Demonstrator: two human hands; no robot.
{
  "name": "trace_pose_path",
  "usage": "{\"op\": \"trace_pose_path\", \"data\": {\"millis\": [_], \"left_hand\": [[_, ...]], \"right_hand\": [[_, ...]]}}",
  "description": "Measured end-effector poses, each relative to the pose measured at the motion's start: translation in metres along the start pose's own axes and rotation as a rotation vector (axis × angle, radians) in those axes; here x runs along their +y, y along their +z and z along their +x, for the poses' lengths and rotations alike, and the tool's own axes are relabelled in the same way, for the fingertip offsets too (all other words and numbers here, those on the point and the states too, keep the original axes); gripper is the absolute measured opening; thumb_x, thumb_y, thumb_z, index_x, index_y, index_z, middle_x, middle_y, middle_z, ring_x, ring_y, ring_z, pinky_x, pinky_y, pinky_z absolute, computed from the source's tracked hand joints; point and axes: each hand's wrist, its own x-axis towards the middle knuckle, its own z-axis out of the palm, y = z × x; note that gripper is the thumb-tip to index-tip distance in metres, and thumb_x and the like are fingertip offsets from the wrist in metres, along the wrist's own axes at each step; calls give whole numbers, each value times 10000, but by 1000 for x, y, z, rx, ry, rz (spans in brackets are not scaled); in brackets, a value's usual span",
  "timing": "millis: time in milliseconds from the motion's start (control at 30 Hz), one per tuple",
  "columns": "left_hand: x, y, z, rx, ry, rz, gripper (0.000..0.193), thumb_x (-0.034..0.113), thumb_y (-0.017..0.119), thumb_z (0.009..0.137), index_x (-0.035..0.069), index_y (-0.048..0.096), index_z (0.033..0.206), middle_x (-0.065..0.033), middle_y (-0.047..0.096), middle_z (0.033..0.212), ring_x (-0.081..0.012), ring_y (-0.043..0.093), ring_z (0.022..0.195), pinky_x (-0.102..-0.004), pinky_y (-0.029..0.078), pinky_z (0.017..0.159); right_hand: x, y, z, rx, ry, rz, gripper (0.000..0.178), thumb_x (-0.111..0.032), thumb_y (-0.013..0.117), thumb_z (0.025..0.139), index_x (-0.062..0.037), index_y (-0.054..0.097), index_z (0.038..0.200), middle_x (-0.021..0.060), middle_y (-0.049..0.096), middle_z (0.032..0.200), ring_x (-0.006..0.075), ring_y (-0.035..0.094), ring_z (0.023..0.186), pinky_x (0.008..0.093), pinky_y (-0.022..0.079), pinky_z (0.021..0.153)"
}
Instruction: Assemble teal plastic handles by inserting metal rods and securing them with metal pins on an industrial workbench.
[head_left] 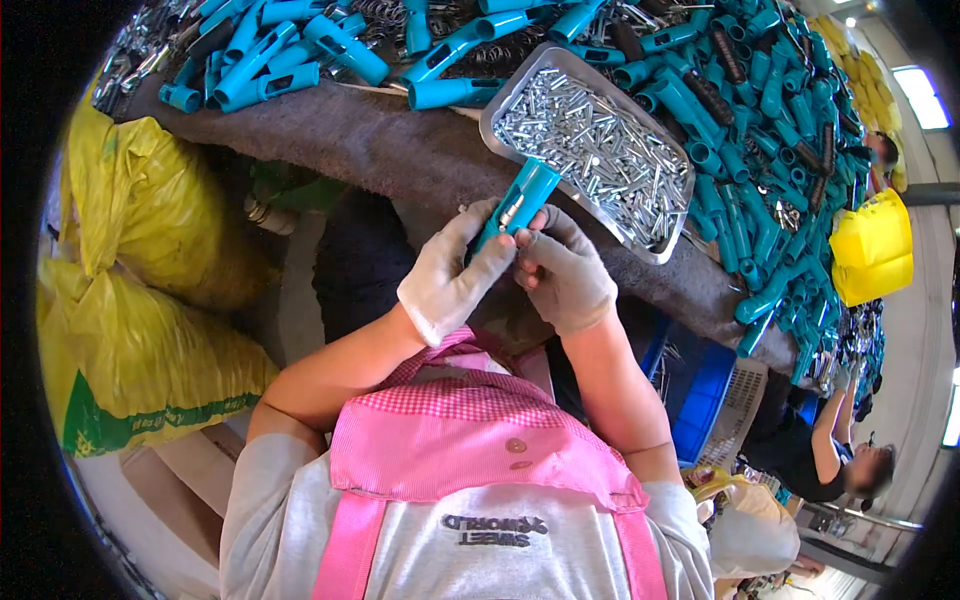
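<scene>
In front of my chest, a teal plastic tube-shaped handle [535, 183] with a long slot in its side is held tilted. A small shiny metal part [511, 213] sits in the slot. My left hand [450, 265], in a whitish glove with bare-looking fingertips, is closed round the lower part of the handle. The gloved right hand [568, 272] has its thumb and fingers pinched against the handle's right side, by the slot. Whether those fingers also hold a small piece is hidden. Just beyond the handle stands a metal tray [487, 122] full of short silver pins [600, 150].
Many teal handles [265, 65] lie heaped along the cloth-covered bench [350, 130], with dark springs [728, 55] among them. Yellow sacks [150, 340] stand at my left. A blue crate [705, 400] is below the bench, a yellow bag [872, 248] at its right. Another person [825, 450] works far right.
</scene>
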Motion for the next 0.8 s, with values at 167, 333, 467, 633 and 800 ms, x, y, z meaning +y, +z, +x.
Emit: {"op": "trace_pose_path", "data": {"millis": [167,333,467,633,800], "left_hand": [[-9,-10,0,-16,-108,-71,391,261,541,932,-16,482,1202,-49,589,896,-102,555,789,-245,469,712],[-9,-15,3,76,-462,-395,405,353,480,944,22,474,1177,-19,507,780,-84,481,594,-231,398,487],[-6,-20,4,179,-601,-580,265,345,474,935,97,472,1027,-47,518,789,-102,482,594,-234,377,472],[-6,-22,9,277,-624,-701,273,338,477,939,78,491,1020,-63,556,834,-130,514,614,-240,392,466],[-5,-29,9,-193,-595,-1210,379,352,394,970,53,470,1190,-74,570,856,-113,534,663,-230,413,516]], "right_hand": [[-21,16,4,-70,-112,-819,107,-71,600,870,-23,547,949,32,599,798,122,599,708,235,498,631],[-73,-1,61,300,-772,-1857,230,-249,644,806,-76,671,956,114,626,919,243,613,772,364,480,723],[-73,0,82,260,-675,-1879,175,-243,652,774,-103,694,871,81,618,920,271,606,784,351,479,726],[-74,-5,66,290,-971,-1675,104,-147,654,786,-72,672,855,79,634,897,193,622,791,302,482,704],[-35,6,4,-11,-423,-740,112,10,647,794,-8,612,900,37,607,861,97,566,739,216,456,634]]}}
